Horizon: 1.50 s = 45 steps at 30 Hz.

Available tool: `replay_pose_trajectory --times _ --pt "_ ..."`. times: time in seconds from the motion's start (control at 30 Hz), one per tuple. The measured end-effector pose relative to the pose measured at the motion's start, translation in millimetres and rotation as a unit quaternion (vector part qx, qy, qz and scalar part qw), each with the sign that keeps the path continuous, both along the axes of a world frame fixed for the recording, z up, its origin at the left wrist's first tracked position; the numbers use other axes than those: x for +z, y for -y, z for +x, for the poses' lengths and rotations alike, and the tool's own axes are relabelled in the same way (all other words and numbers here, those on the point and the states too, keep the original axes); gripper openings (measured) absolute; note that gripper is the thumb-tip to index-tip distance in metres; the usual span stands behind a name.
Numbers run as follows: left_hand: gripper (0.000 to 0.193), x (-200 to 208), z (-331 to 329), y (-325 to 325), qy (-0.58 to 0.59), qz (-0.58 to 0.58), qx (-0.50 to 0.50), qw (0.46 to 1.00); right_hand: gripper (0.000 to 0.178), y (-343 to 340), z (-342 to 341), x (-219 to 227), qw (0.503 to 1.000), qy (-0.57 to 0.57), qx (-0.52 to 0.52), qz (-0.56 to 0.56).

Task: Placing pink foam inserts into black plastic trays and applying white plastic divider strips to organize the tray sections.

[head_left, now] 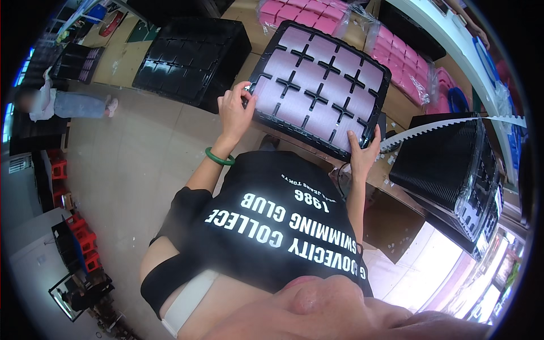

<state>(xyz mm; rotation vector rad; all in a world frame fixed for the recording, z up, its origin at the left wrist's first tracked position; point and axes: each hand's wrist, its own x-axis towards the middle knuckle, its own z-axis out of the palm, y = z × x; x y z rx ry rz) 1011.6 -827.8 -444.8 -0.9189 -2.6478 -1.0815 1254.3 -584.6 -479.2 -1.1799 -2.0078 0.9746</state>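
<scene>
A black plastic tray (289, 131) lies before me, tilted in view. Shiny lilac pieces (323, 59) sit in rows between its black cross-shaped dividers. At the tray's near left corner my left hand (235, 110) grips the rim, with the fingers curled and the thumb close to the forefinger. A small clear, glinting bit shows by those fingertips; I cannot make out what it is. My right hand (363, 152) holds the near right corner, its thumb over the top and its fingers along the side. The undersides of both grips are hidden.
Stacks of black trays stand at the left (192, 62) and right (436, 161). Pink pieces (396, 62) in clear plastic lie behind. A white toothed strip (453, 127) crosses the right. Red stools (84, 238) and another person (68, 104) are at far left.
</scene>
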Motion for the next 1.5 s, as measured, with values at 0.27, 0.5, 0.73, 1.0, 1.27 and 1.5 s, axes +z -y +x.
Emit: replay_pose_trajectory --times 0.27,0.5,0.73,1.0,1.27,1.5 --pt "0.031 1.3 14.0 -3.7 -0.114 -0.001 -0.005 0.993 0.082 2.0 7.3 11.4 0.976 0.060 0.035 0.207" --pt "0.012 3.0 15.6 -11.2 -0.198 -0.066 -0.138 0.968 0.081 -12.0 24.3 1.7 0.987 0.046 0.044 0.145" --pt "0.025 12.8 55.6 -45.5 -0.186 -0.057 -0.240 0.951 0.066 -35.2 53.3 2.7 0.973 0.091 0.015 0.211" --pt "0.020 -12.4 111.4 -82.5 -0.141 -0.038 -0.332 0.932 0.010 -49.0 103.1 -1.0 0.940 0.036 0.208 0.268" --pt "0.017 -4.9 152.8 -131.0 -0.140 0.002 -0.326 0.935 0.009 -67.8 129.5 -1.6 0.956 -0.015 0.170 0.237" --pt "0.011 -19.9 202.7 -250.5 -0.139 -0.056 -0.472 0.869 0.013 -75.6 156.6 11.1 0.987 -0.016 0.033 0.157"
